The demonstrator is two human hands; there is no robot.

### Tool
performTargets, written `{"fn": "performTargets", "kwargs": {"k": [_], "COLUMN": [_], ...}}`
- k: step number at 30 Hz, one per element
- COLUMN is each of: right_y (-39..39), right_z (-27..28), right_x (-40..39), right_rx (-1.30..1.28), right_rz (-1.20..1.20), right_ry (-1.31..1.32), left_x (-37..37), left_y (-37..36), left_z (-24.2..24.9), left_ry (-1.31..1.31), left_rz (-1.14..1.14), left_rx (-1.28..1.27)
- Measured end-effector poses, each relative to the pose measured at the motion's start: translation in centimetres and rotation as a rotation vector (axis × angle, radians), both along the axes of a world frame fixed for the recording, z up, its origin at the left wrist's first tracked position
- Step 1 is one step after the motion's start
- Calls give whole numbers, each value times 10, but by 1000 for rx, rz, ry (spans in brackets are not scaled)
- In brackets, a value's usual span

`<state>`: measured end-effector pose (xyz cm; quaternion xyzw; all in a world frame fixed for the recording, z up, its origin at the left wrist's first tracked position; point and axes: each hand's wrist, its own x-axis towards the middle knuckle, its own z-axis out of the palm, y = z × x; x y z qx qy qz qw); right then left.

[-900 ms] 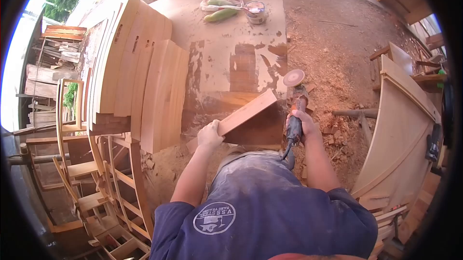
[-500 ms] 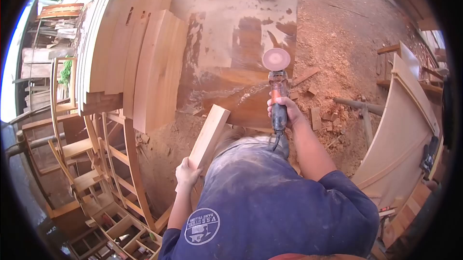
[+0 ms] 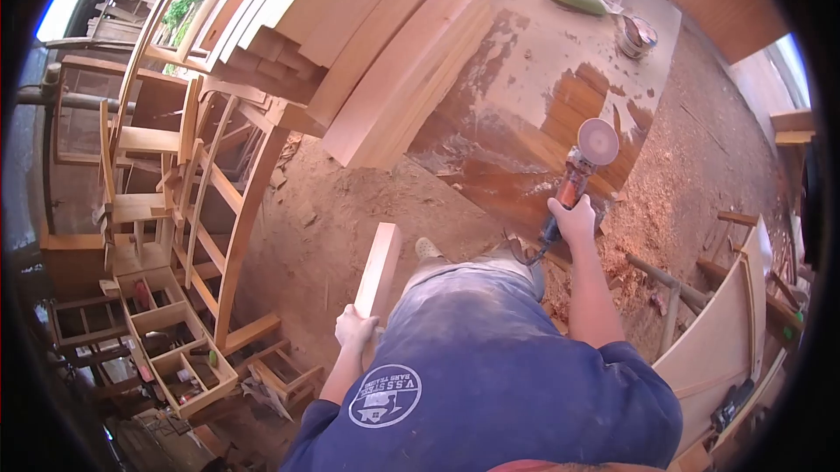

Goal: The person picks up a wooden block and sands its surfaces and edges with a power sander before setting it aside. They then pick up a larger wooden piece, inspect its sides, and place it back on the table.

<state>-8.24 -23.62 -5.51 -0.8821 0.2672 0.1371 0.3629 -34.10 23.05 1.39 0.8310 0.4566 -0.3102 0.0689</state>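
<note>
My left hand [image 3: 354, 328] is closed around the lower part of a pale wooden block [image 3: 380, 271], which points upward beside my left thigh. In my right hand [image 3: 573, 218] is an angle grinder [image 3: 572, 185], gripped by its body. Its round pinkish disc [image 3: 598, 141] faces up, and a dark cord loops from its rear end. Beneath the grinder lies a worktable [image 3: 490, 144] with a dusty, partly brown surface. To the left of it, long planed boards [image 3: 394, 78] are stacked.
Wooden chair frames [image 3: 144, 207] and a sectioned wooden box [image 3: 175, 341] stand at the left. On the tabletop's far end are green vegetables [image 3: 573, 0] by a plastic bag and a can [image 3: 637, 36]. Wood shavings [image 3: 665, 174] cover the ground at right, near a curved panel [image 3: 722, 306].
My view has turned to the left, so the table and boards appear farther right. Both hands keep their grip; the wooden block is now lower in view, and the grinder tilts to the right.
</note>
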Motion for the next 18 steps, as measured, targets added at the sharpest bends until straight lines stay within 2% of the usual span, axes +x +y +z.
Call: {"fn": "performTargets", "kwargs": {"k": [2,4,6,9,11,13,14,16,17,18], "right_y": [11,24,51,115,179,249,295,383,426,462], "right_z": [11,18,19,41,44,22,28,32,37,43], "right_x": [-7,-8,-16,-23,-14,-7,-4,-8,-15,-19], "right_rx": [-173,-233,-499,-560,-74,150,183,425,635,841], "right_rz": [41,49,39,104,111,443,636,881,809,729], "right_ry": [-15,62,-43,-289,-167,-64,21,84,142,196], "left_x": [-11,-20,-28,-27,-11,9,15,27,36,43], "left_y": [28,61,100,163,196,223,236,263,273,279], "left_z": [-10,-24,-40,-58,-49,-32,-28,-22,-6,7], "left_ry": [15,-29,-76,-206,-321,-442,-523,-776,-857,-953], "left_rz": [45,58,43,41,72,72,74,143,165,309], "left_rx": [-39,-69,-92,-149,-219,-274,-306,-554,-690,-946]}}
